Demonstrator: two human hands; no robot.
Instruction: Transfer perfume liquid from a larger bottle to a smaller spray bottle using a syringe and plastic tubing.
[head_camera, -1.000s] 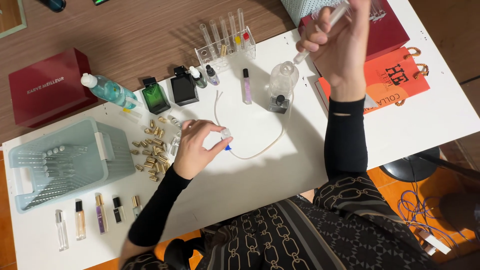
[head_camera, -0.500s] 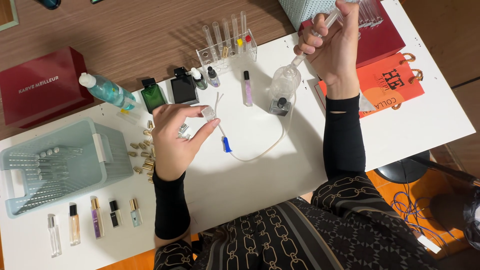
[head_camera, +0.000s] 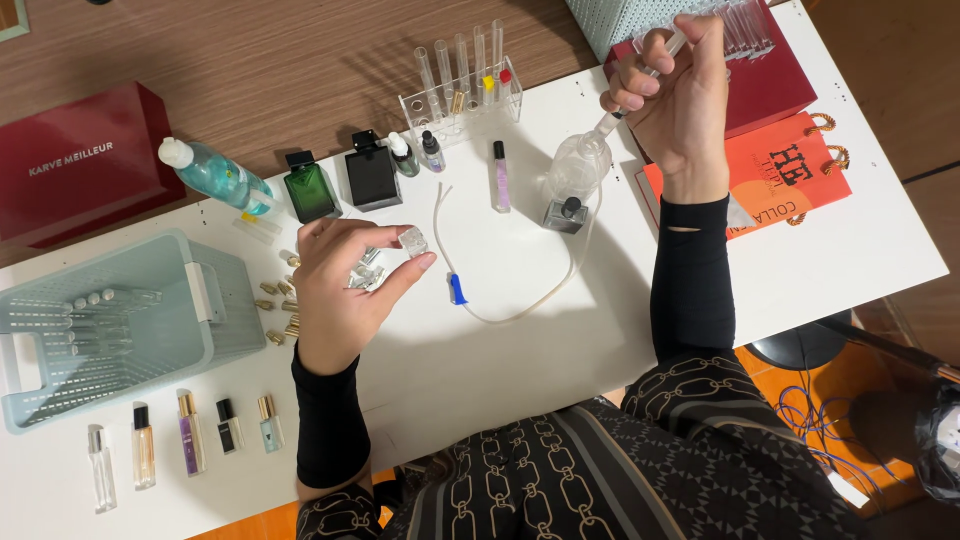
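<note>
Overhead, right hand (head_camera: 680, 95) grip clasps a clear syringe (head_camera: 655, 62), long axis slanting, tip down-left into clear bottle (head_camera: 577, 165). Left hand (head_camera: 340, 285) grip pinches small clear vial (head_camera: 413, 241).

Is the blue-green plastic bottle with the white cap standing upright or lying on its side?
Lying on its side: the blue-green plastic bottle stretches flat across the white table, white cap toward the far left.

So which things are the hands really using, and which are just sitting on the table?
In use:
left hand pinching a small clear glass vial
right hand holding a clear plastic syringe over a round clear glass bottle

Lying about:
square green glass bottle
pale blue plastic basket
scattered gold metal caps
</note>
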